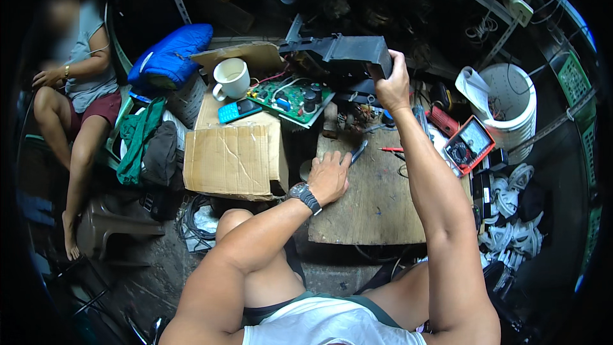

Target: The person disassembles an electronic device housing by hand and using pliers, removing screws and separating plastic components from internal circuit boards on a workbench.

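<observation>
My right hand [393, 86] grips the end of a black plastic housing [354, 49], long and box-shaped, and holds it up above the far side of the wooden work board [377, 207]. My left hand [329, 177], a watch on its wrist, rests palm down on the board with its fingers spread. Just beyond its fingertips lies a slim tool with a blue-grey handle [359, 151]; its far part is hard to make out. A green circuit board [294, 99] with black capacitors and wires sits left of the housing.
A cardboard box [230, 160] carries a white mug [231, 79] and a blue keypad phone [239, 111]. Right of my arm are a red-framed analog multimeter [469, 144], a white bucket [511, 99] and white plastic parts [511, 236]. Another person [86, 76] sits at far left.
</observation>
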Motion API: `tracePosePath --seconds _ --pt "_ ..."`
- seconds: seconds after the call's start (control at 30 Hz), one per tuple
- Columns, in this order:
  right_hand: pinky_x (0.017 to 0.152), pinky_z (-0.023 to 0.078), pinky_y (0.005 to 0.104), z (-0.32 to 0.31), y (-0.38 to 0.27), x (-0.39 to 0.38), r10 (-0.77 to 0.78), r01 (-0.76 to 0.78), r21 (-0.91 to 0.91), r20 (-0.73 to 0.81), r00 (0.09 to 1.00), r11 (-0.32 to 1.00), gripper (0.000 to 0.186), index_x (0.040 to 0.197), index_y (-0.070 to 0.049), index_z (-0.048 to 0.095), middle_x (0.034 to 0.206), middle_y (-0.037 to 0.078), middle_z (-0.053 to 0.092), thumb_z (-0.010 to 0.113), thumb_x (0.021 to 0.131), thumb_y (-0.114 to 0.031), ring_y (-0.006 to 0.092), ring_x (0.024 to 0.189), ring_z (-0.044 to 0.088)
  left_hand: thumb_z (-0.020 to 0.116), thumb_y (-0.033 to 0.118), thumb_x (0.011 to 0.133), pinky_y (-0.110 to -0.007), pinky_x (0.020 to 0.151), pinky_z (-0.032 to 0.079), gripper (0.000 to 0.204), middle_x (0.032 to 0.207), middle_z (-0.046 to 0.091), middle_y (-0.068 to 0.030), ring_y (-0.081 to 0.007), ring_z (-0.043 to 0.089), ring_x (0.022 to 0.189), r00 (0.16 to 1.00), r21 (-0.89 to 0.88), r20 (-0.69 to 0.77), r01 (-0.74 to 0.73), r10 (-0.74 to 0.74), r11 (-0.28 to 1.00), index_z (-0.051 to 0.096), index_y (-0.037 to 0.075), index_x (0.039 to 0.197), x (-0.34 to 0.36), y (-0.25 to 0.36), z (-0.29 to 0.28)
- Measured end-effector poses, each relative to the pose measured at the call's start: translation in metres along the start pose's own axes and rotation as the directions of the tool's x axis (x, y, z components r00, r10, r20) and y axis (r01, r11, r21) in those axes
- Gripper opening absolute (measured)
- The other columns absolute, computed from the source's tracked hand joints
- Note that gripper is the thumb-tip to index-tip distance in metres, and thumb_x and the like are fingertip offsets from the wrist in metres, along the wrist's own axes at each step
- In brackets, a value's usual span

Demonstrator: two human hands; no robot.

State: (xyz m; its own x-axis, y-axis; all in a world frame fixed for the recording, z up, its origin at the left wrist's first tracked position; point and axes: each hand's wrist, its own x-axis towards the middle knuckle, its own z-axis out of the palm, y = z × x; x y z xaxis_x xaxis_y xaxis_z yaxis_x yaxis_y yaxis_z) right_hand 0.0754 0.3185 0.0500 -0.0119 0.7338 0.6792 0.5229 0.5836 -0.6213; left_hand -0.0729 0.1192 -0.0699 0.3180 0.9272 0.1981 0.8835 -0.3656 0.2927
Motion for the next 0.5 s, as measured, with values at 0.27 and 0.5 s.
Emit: tracePosePath --seconds 0.27,0.5 --pt "0.097 0.050 0.0444 0.000 0.000 -0.004 -0.042 0.042 -0.011 -0.045 0.998 0.999 0.057 0.122 0.000 0.058 0.115 0.021 0.065 0.085 0.086 -0.034 0.0403 0.109 0.064 0.069 0.017 0.081 -0.053 0.095 0.050 0.048 0.114 0.059 -0.0224 -0.0392 0.056 0.115 0.975 -0.141 0.203 0.120 -0.090 0.983 0.057 -0.003 0.124 -0.021 0.003 -0.092" --pt "0.100 0.049 0.0444 -0.003 0.007 -0.006 -0.038 0.037 -0.022 -0.037 0.999 0.999 0.062 0.125 0.000 0.058 0.118 0.020 0.064 0.086 0.086 -0.039 0.0401 0.113 0.063 0.063 0.011 0.081 -0.047 0.099 0.050 0.052 0.111 0.061 -0.0198 -0.0392 0.059 0.107 0.965 -0.156 -0.070 0.238 -0.251 0.959 0.062 0.002 0.132 -0.131 -0.103 -0.220"
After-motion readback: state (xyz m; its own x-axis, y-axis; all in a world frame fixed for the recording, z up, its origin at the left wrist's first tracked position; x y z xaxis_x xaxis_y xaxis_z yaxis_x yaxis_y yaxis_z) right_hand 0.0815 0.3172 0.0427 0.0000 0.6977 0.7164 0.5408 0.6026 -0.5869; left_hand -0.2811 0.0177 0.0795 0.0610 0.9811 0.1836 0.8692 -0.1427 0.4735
